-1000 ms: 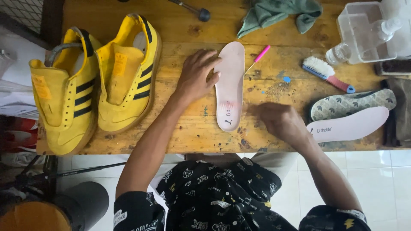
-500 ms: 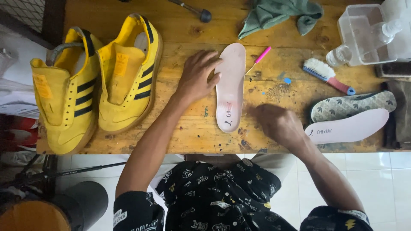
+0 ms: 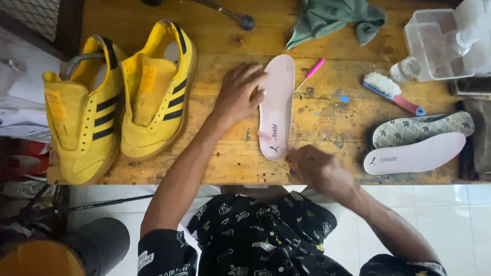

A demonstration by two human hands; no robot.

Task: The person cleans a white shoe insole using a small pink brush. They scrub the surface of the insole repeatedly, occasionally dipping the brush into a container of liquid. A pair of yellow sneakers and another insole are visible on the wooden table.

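1. The left hand (image 3: 239, 94) lies flat with fingers spread, its fingertips pressing the left edge of the pink insole (image 3: 276, 105) near the toe end.
2. The right hand (image 3: 318, 168) sits at the table's near edge, just at 4 o'clock from the insole's heel; it is blurred, so I cannot tell whether it is spread or pinching anything.
3. The insole lies mid-table, long axis running 12 to 6 o'clock, toe away from the person, between the two hands.
4. The left hand is on it; the right is just beside the heel.
5. Farther out: yellow shoes (image 3: 117, 102) at 9 o'clock, brush (image 3: 391, 92) and two more insoles (image 3: 417, 145) at 3 o'clock, green cloth (image 3: 335, 18) at 1 o'clock.
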